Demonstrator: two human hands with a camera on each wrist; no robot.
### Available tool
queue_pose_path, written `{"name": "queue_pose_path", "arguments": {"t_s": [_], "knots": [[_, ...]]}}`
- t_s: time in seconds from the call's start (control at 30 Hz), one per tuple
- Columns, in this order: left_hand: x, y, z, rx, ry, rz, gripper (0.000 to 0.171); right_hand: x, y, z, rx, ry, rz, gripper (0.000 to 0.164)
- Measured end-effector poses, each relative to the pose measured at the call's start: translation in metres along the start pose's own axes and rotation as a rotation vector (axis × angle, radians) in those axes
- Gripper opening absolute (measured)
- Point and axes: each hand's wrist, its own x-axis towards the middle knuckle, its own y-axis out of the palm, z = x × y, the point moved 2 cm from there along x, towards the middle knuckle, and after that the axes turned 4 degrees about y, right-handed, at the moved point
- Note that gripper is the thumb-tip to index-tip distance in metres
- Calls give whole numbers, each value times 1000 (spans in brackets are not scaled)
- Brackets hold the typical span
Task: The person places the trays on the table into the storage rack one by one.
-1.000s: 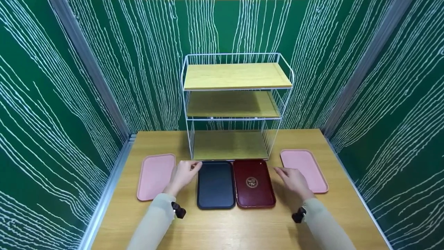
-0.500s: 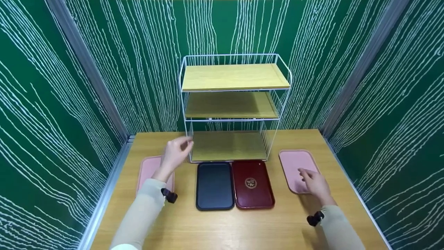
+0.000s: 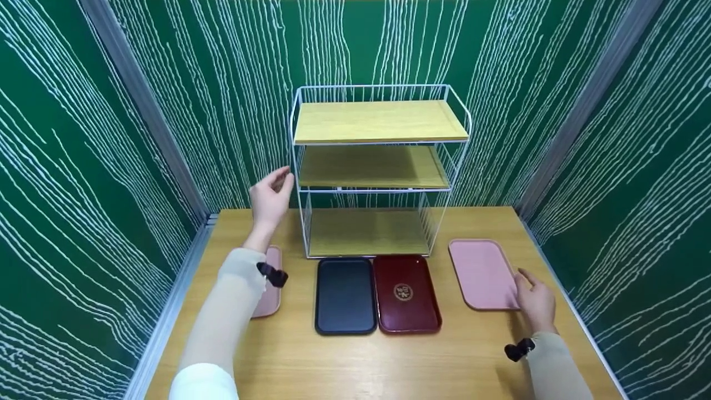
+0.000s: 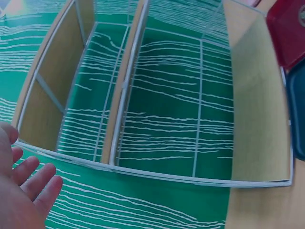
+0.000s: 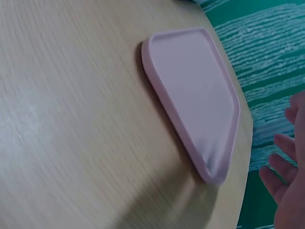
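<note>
My left hand (image 3: 269,201) is raised beside the left side of a white wire shelf rack (image 3: 377,121) and holds nothing. In the left wrist view its fingers (image 4: 40,181) are spread near the rack's frame. Over at the right, my right hand (image 3: 536,301) hovers by the right edge of a pink tray (image 3: 482,272), fingers relaxed around nothing. The right wrist view shows that hand (image 5: 291,179) apart from the tray (image 5: 190,86), which lies flat on the table. Part of a second pink tray (image 3: 271,297) is hidden under my left forearm.
A dark navy tray (image 3: 345,297) and a dark red tray (image 3: 408,314) with a round gold emblem lie side by side before the rack. All stand on a wooden table (image 3: 355,366), enclosed by green walls (image 3: 366,44) with white wavy lines.
My left hand has risen from beside the navy tray to the rack's middle level. My right hand has moved right, from near the red tray across the pink tray to its far edge.
</note>
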Motion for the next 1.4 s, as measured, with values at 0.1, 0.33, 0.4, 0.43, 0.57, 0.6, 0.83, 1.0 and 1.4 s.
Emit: {"name": "queue_pose_path", "arguments": {"t_s": [0.1,0.33,0.4,0.43,0.57,0.6,0.83,1.0,1.4], "knots": [[7,3,-4,-16,14,-40,25,-1,-2,-8,-3,1,-36,59],[21,12,-12,-47,-13,-134,34,0,-5,-17,16,67,5,58],[25,15,-15,-55,-29,-149,41,0,-6,-18,19,72,22,58],[28,17,-15,-61,-34,-154,44,0,-6,-18,24,72,32,58],[35,25,-19,-56,-54,-161,52,-2,-5,-16,40,62,69,60],[37,27,-19,-62,-62,-160,52,-2,-4,-15,48,62,77,61],[49,40,-15,-122,-168,-180,47,-2,5,-17,120,100,98,67],[51,39,-11,-172,-217,-215,42,-2,11,-23,166,137,114,68],[56,44,-6,-203,-212,-237,38,-11,9,-23,195,189,84,67]]}}
